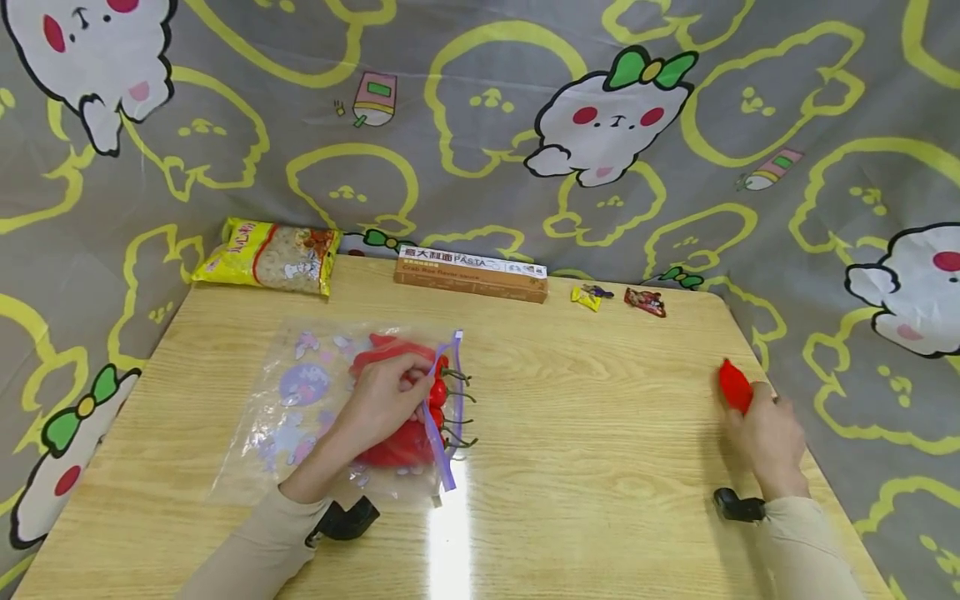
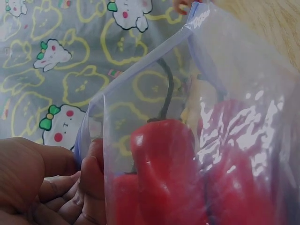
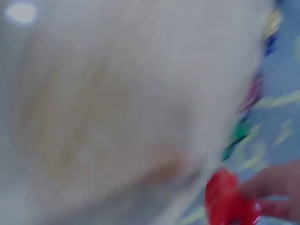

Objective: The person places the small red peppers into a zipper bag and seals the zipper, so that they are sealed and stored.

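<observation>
In the head view we see both hands at once, well apart: the left hand [image 1: 386,398] pinches the purple-edged zip bag [image 1: 303,385], and the right hand [image 1: 768,437] grips a loose red pepper [image 1: 736,387]. From the left hand, that pepper lies far out at three o'clock; from the right hand's middle, it juts toward eleven. Only here do we see the bagged peppers' stems [image 1: 459,398] poking out at the bag's three o'clock side, plus the pasta box [image 1: 471,279] near one o'clock from the bag. The left wrist view gives us what the head view hides: thumb and fingers closed on the zip edge, with a bagged pepper [image 2: 161,164] just beside them at three o'clock. The right wrist view is badly blurred, yet shows us fingers [image 3: 268,183] on the loose pepper, low toward five o'clock.
</observation>
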### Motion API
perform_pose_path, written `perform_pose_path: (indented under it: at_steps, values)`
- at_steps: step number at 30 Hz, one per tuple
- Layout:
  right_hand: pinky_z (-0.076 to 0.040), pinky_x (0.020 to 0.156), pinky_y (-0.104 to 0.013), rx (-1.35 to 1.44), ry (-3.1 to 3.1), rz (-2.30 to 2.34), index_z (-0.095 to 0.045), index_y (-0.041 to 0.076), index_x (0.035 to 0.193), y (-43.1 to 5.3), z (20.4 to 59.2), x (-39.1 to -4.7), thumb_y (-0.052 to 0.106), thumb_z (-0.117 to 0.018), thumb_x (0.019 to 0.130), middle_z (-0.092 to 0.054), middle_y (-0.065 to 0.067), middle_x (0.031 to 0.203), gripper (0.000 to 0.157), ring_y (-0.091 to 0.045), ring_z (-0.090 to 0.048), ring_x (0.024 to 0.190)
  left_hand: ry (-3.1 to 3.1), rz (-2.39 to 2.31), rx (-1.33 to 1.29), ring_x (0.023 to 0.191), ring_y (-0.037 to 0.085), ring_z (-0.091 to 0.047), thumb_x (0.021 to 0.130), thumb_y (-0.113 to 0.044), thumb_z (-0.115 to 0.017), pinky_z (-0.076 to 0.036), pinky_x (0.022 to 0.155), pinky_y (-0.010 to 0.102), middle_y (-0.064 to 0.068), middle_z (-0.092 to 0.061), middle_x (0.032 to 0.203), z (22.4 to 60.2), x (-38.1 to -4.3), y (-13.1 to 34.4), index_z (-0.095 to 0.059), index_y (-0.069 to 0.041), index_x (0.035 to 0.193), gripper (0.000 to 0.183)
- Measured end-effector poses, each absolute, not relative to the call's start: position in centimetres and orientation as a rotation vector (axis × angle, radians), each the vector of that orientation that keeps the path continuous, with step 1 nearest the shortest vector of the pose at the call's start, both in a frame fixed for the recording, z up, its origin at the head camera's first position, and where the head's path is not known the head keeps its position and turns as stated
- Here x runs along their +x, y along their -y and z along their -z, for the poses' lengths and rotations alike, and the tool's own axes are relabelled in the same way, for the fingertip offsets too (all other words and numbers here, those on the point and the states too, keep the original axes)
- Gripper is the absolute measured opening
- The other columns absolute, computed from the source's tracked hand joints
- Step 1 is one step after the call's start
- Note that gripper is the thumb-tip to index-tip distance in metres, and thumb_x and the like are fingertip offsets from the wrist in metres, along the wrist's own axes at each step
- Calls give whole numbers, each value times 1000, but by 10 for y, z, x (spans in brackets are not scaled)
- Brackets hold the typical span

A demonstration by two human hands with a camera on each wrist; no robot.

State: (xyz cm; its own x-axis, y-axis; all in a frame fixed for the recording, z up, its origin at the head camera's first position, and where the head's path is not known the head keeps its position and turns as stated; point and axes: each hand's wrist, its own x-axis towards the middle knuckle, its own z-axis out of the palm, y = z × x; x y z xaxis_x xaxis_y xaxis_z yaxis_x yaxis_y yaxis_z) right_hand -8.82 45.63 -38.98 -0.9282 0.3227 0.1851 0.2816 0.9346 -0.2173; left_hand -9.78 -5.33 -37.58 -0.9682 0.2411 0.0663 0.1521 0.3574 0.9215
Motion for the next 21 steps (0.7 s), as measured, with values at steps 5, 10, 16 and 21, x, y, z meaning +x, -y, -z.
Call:
perform_pose_path:
  at_steps: [5, 10, 16, 21]
  values:
    - [-45, 62, -20, 33, 2759, -649, -57, 2, 113, -372, 362, -88, 12, -62, 84, -62, -19, 101, 32, -24, -62, 83, -2528, -1686, 375, 52, 11, -59, 88, -9, -57, -50, 50, 26, 8, -64, 82, 372, -98, 55, -62, -3, 106, 20]
    - [-48, 78, -13, 560, 2662, -1038, -62, 10, 112, -288, 347, -76, 4, -68, 81, -60, -4, 109, 32, -4, -57, 92, -2587, -1657, 370, 57, 9, -58, 86, -9, -58, -50, 52, 24, 4, -63, 81, 371, -97, 55, -63, -3, 105, 20]
    - [-53, 76, -27, 837, 2642, -1090, -64, 16, 111, -230, 353, -70, 9, -70, 80, -56, 1, 112, 32, -11, -57, 95, -2621, -1646, 397, 58, 8, -58, 86, -9, -59, -50, 54, 23, 2, -63, 80, 371, -95, 53, -64, -3, 104, 19]
    - [-54, 75, -33, 859, 2632, -1034, -64, 16, 111, -211, 361, -75, 9, -69, 81, -54, 1, 112, 32, -13, -57, 95, -2618, -1697, 420, 53, 8, -58, 87, -7, -59, -49, 51, 23, 4, -61, 81, 371, -95, 54, -63, -1, 106, 21]
